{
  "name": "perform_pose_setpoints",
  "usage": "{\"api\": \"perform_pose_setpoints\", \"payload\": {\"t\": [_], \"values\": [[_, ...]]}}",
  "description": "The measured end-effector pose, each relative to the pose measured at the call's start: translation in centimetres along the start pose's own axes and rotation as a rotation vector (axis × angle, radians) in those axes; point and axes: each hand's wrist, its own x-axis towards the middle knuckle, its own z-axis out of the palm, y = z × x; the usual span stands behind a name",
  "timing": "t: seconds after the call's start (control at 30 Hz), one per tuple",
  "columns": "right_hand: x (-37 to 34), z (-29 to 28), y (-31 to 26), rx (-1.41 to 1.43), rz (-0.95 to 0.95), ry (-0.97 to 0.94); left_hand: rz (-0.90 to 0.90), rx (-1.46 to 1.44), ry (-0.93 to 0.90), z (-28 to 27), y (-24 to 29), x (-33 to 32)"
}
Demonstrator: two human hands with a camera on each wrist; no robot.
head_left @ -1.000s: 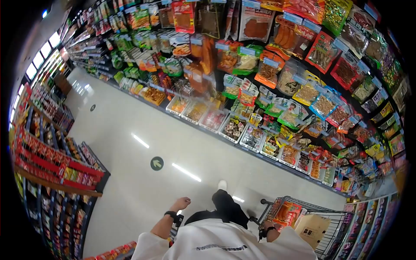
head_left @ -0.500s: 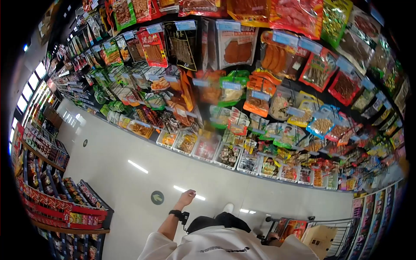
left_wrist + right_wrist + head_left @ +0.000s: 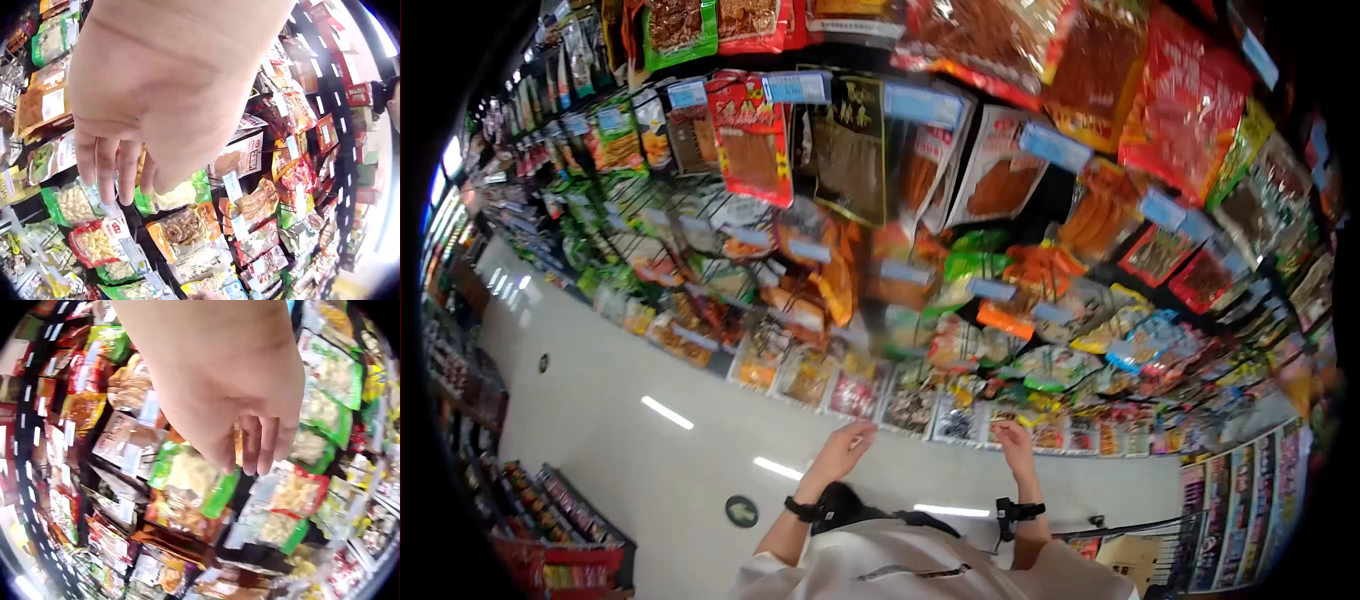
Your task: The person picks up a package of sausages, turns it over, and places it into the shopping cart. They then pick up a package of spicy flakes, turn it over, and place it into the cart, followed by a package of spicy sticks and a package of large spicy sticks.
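My left hand (image 3: 843, 453) is held out in front of the hanging snack packets, fingers loose and nothing in them. To its right my right hand (image 3: 1014, 445) is raised likewise, also holding nothing. In the left wrist view, the left hand's fingers point down over a green-edged packet (image 3: 67, 205) and an orange-edged packet (image 3: 187, 231). The right wrist view has the right hand's fingertips overlapping the area between a green-edged packet (image 3: 190, 475) and a red-edged packet (image 3: 300, 490). Higher up hang a red packet (image 3: 745, 140) and a black packet (image 3: 850, 150).
White bins (image 3: 910, 405) of small snacks line the bottom of the shelf. A wire shopping cart (image 3: 1185, 545) with a cardboard box (image 3: 1128, 560) stands at lower right. Another display shelf (image 3: 565, 575) is at lower left. The floor (image 3: 640, 470) bears a round arrow sticker (image 3: 741, 511).
My right hand has come away from the cart and up toward the shelf. The left hand has risen and moved forward. The packets appear larger and closer in the head view.
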Motion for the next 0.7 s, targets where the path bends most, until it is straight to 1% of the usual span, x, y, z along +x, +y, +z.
{"api": "perform_pose_setpoints", "payload": {"t": [0.03, 0.07, 0.1, 0.17, 0.2, 0.27, 0.33, 0.43, 0.47, 0.53, 0.57, 0.63, 0.67, 0.7], "values": [[2.0, 1.2, -3.2, 0.002, -0.064, 0.013, 0.047, -0.001, -0.006, -1.8, 1.4, 1.5], [2.4, 2.2, -6.0, -0.002, -0.106, 0.027, 0.076, -0.011, -0.023, -2.8, 2.4, 2.0], [2.8, 4.1, -11.0, 0.01, -0.122, 0.075, 0.096, -0.025, -0.071, -3.7, 3.1, 2.4], [4.7, 7.1, -17.9, 0.044, -0.26, 0.125, 0.167, -0.003, -0.146, -7.1, 4.2, 5.1], [5.7, 8.3, -20.5, 0.017, -0.3, 0.165, 0.159, -0.025, -0.15, -8.2, 4.5, 5.9], [6.6, 10.5, -24.4, -0.038, -0.343, 0.242, 0.24, 0.042, -0.192, -10.2, 5.3, 7.4], [8.0, 13.1, -27.8, 0.003, -0.41, 0.258, 0.344, 0.125, -0.201, -11.8, 6.0, 8.5], [11.8, 15.9, -30.0, 0.043, -0.508, 0.198, 0.357, 0.139, -0.22, -14.1, 8.4, 9.1], [13.0, 16.6, -30.5, 0.043, -0.546, 0.17, 0.324, 0.097, -0.223, -14.3, 8.7, 9.1], [15.7, 18.4, -31.6, 0.007, -0.565, 0.194, 0.264, 0.031, -0.218, -15.2, 9.2, 9.4], [16.9, 19.2, -32.1, -0.008, -0.577, 0.204, 0.269, 0.031, -0.203, -15.4, 9.2, 9.5], [19.5, 20.1, -31.9, -0.239, -0.637, 0.272, 0.279, 0.036, -0.175, -15.9, 8.6, 9.6], [20.6, 20.6, -31.9, -0.336, -0.624, 0.303, 0.28, 0.056, -0.148, -16.1, 8.0, 9.5], [21.4, 21.1, -31.9, -0.436, -0.605, 0.331, 0.239, 0.031, -0.143, -16.5, 8.1, 9.3]]}}
